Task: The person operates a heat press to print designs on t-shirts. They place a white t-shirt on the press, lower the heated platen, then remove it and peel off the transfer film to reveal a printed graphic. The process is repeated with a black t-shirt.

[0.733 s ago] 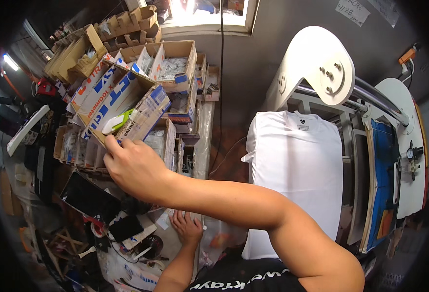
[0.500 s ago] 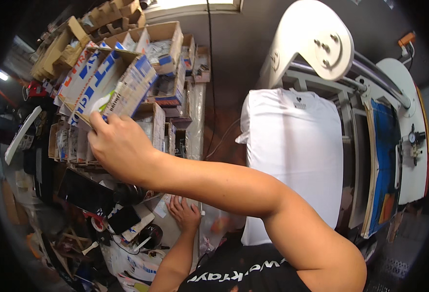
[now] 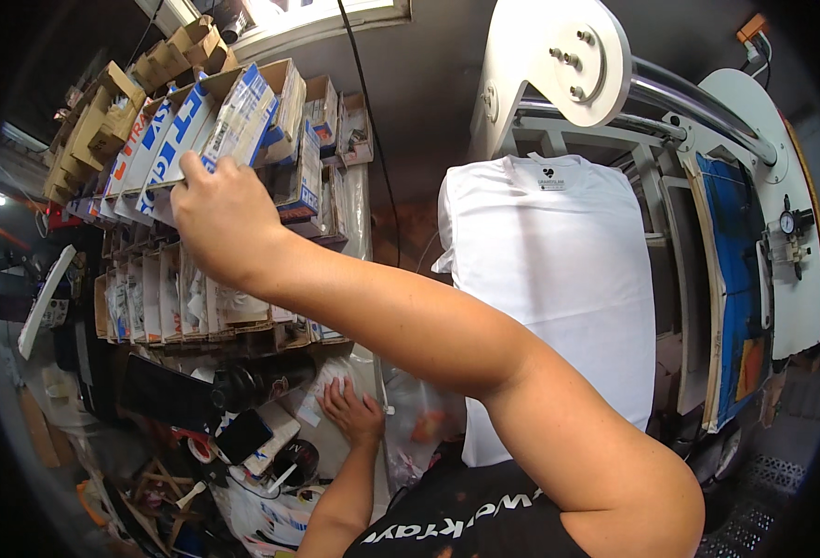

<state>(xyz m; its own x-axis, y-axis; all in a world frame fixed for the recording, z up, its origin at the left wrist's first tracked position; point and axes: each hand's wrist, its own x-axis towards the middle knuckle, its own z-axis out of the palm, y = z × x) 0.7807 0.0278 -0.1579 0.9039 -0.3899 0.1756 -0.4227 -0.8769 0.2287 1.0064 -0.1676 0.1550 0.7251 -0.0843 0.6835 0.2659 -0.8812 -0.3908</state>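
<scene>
My right hand [image 3: 222,219] reaches across to the far left, its fingers closed over the near edge of a cardboard box [image 3: 191,119] with blue and red print. That box sits high on a stack of similar open boxes; the hand hides part of its near end. My left hand [image 3: 352,416] lies flat with fingers spread on the table, over the edge of a pale sheet [image 3: 315,395]. To the right of my forearm, a white T-shirt [image 3: 559,270] is spread over a flat board, its collar at the far end.
Below the boxes, a black bottle [image 3: 241,383] lies by a dark phone [image 3: 244,435] and clutter. A white press machine [image 3: 559,74] with metal rods rises behind the shirt. A blue panel [image 3: 734,279] stands at right. A black cable [image 3: 373,121] hangs down.
My right hand and the box have moved back and up; the box, tilted toward me before, now sits more level on the stack. My left hand stays flat. The view has shifted slightly.
</scene>
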